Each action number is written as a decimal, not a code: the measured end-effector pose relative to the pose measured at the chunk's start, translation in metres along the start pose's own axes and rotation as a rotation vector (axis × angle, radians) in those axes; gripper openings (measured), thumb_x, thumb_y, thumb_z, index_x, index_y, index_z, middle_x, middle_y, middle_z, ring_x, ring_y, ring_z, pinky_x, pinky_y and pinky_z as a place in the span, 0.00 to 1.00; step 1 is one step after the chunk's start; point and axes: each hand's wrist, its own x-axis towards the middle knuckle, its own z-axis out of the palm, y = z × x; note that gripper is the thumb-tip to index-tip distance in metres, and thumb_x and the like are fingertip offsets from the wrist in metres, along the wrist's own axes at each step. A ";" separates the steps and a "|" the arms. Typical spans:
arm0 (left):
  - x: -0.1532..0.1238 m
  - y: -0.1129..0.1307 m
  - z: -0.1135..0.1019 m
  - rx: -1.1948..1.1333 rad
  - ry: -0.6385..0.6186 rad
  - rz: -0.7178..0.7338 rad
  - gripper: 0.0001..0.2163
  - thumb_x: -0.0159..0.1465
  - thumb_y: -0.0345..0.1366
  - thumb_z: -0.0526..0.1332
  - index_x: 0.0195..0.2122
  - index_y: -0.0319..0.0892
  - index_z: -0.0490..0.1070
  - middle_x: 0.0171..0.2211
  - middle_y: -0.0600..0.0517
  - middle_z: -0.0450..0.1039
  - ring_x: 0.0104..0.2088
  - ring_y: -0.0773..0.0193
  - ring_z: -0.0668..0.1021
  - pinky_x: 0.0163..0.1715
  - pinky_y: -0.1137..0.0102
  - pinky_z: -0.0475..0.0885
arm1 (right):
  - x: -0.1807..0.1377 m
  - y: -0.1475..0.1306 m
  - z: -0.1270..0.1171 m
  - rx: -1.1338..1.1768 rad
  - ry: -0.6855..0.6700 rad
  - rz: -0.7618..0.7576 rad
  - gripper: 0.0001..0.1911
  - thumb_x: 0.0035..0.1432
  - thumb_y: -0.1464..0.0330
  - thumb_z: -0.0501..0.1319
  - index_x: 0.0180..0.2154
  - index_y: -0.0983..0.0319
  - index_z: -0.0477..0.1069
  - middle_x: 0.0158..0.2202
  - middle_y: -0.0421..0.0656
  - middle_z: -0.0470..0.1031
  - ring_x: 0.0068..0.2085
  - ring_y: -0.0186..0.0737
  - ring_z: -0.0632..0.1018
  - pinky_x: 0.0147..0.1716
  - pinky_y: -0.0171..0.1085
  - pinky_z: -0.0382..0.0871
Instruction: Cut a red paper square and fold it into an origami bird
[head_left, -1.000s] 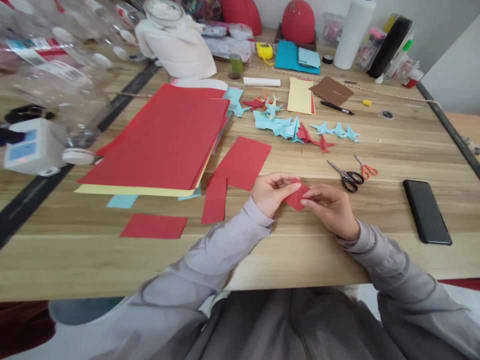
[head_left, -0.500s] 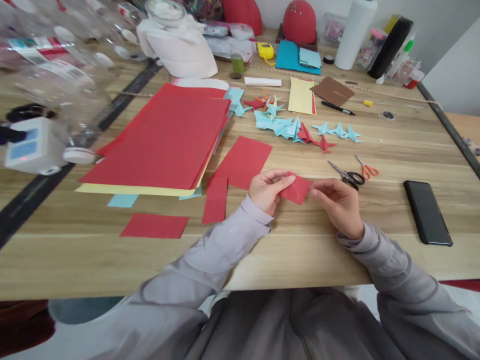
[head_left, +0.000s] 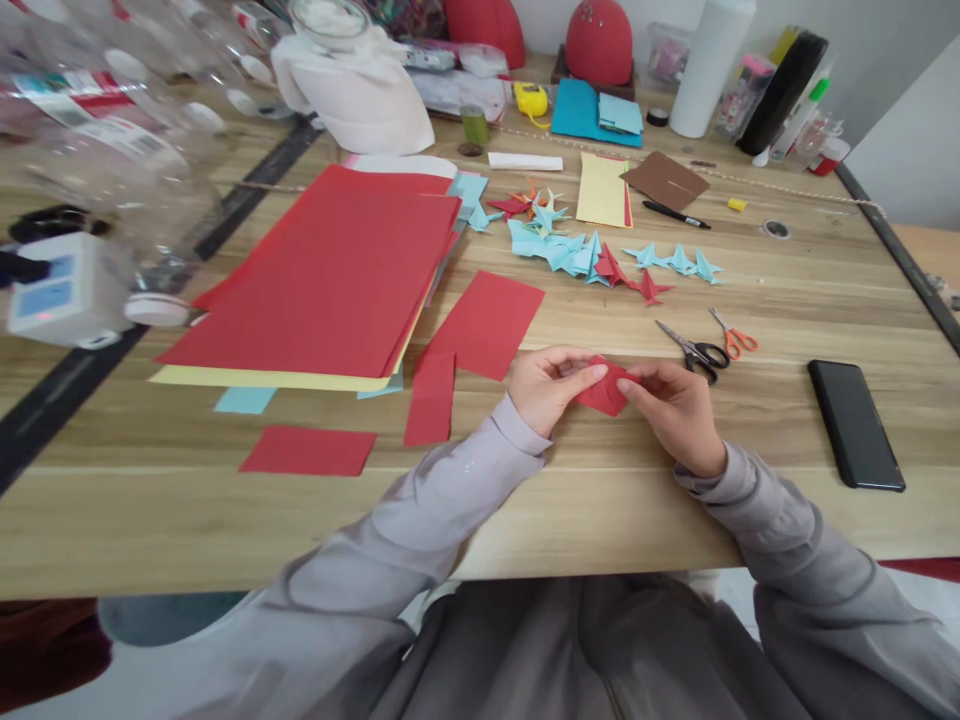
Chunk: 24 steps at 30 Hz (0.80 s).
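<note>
A small folded piece of red paper (head_left: 606, 394) is held up above the wooden table between both hands. My left hand (head_left: 553, 385) pinches its left side, thumb on top and fingers behind. At its right corner, my right hand (head_left: 675, 405) grips the paper between thumb and fingertips. Just beyond the left hand lies a red paper sheet (head_left: 491, 318), with a narrow red strip (head_left: 430, 400) against its lower edge. Another red rectangle (head_left: 309, 451) rests farther left. Black-handled scissors (head_left: 703, 355) and orange-handled scissors (head_left: 739, 342) lie past the right hand.
A stack of large red sheets (head_left: 322, 280) covers the left-middle table. Folded paper cranes (head_left: 562, 250) in blue and red sit behind the hands. A phone (head_left: 855, 425) lies at the right. Plastic bottles (head_left: 127, 160) crowd the left, beside a white device (head_left: 67, 290).
My left hand has shifted slightly right with the folded paper. My right hand has closed in on the paper's right corner, its thumb now over the paper.
</note>
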 end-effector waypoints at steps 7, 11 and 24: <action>-0.001 0.000 0.000 0.061 0.040 -0.001 0.12 0.38 0.37 0.74 0.23 0.39 0.77 0.21 0.54 0.74 0.23 0.70 0.72 0.28 0.70 0.71 | 0.001 0.004 0.000 0.008 -0.025 0.035 0.14 0.46 0.60 0.70 0.30 0.61 0.71 0.24 0.38 0.73 0.24 0.32 0.71 0.24 0.34 0.68; -0.002 0.004 0.000 0.034 0.028 -0.076 0.12 0.40 0.40 0.73 0.23 0.40 0.77 0.19 0.54 0.73 0.21 0.69 0.71 0.24 0.71 0.68 | 0.003 0.004 -0.001 0.074 -0.094 0.077 0.14 0.49 0.61 0.68 0.31 0.61 0.67 0.21 0.35 0.68 0.22 0.30 0.69 0.22 0.33 0.65; -0.002 0.006 0.001 -0.010 -0.028 -0.130 0.13 0.42 0.43 0.72 0.22 0.39 0.76 0.18 0.56 0.71 0.19 0.71 0.69 0.21 0.73 0.65 | 0.003 -0.003 -0.001 0.066 -0.044 0.032 0.15 0.47 0.60 0.69 0.30 0.61 0.68 0.20 0.34 0.67 0.20 0.29 0.67 0.20 0.31 0.64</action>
